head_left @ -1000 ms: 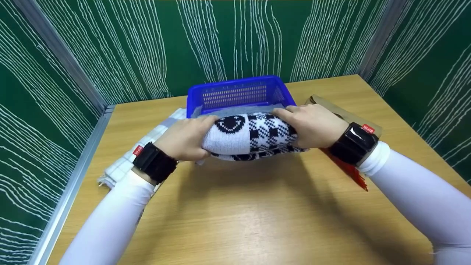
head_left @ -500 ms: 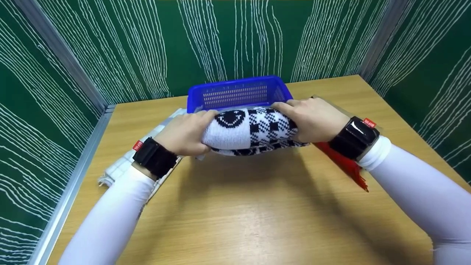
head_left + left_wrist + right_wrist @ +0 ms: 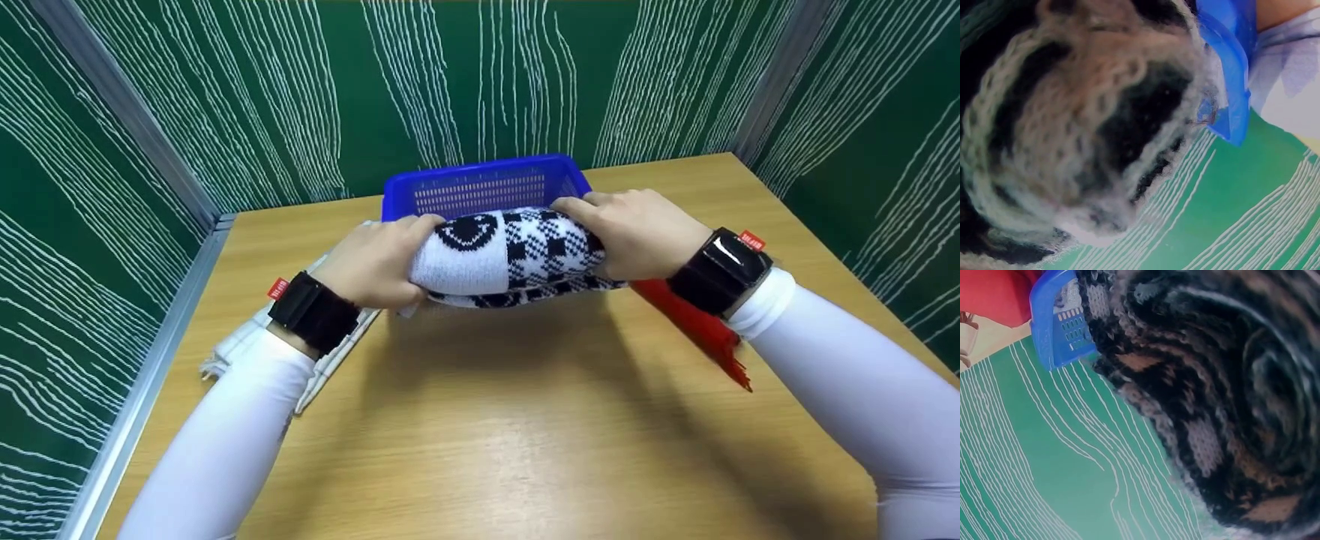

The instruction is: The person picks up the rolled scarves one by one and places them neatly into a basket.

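A rolled black-and-white knitted scarf (image 3: 517, 251), with a dark heart-shaped face on its white part, is held in front of the blue plastic basket (image 3: 480, 169). My left hand (image 3: 379, 262) grips its left end and my right hand (image 3: 637, 234) its right end, thumbs on the near side. Both palms are turned from the head view. In the left wrist view the scarf's end (image 3: 1078, 140) fills much of the picture, beside the basket's rim (image 3: 1237, 90). The right wrist view shows spiral layers of the scarf (image 3: 1213, 416), close to the basket (image 3: 1043, 326).
A folded white checked cloth (image 3: 244, 337) lies on the wooden table (image 3: 510, 450) at the left, partly under my left arm. Red fringed fabric (image 3: 697, 322) lies at the right, below my right wrist. Green walls (image 3: 525, 75) with white lines enclose the back and sides.
Both hands have moved a little up and away with the scarf, which now covers more of the basket's front. More of the red fabric shows beneath my right wrist.
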### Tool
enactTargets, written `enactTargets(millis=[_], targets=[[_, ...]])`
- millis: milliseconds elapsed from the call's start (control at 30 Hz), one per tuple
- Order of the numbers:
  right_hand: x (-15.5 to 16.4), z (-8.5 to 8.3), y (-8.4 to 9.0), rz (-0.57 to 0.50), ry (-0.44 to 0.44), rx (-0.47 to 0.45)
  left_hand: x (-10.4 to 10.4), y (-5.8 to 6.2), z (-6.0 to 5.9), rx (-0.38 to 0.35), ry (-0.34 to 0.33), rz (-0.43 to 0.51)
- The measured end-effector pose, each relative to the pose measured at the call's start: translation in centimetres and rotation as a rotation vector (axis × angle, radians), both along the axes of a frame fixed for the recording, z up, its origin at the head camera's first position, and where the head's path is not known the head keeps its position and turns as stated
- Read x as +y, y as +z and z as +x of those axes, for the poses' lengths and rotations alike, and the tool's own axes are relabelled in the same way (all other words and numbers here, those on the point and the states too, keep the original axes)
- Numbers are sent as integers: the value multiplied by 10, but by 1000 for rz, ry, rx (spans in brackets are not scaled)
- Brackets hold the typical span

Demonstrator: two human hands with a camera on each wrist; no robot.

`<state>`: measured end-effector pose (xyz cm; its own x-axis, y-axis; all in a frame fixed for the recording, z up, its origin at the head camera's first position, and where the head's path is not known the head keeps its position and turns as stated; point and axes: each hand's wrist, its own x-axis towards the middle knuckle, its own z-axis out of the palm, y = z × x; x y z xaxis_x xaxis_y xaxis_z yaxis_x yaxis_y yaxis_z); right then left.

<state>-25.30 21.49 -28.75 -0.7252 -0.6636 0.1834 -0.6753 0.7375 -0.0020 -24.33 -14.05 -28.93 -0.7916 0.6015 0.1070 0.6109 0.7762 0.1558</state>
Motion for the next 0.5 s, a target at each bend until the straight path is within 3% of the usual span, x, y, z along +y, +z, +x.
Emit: enactTargets(millis=[500], targets=[[1,-6,6,-22,-5,3,3,8,-5,-25,18,0]])
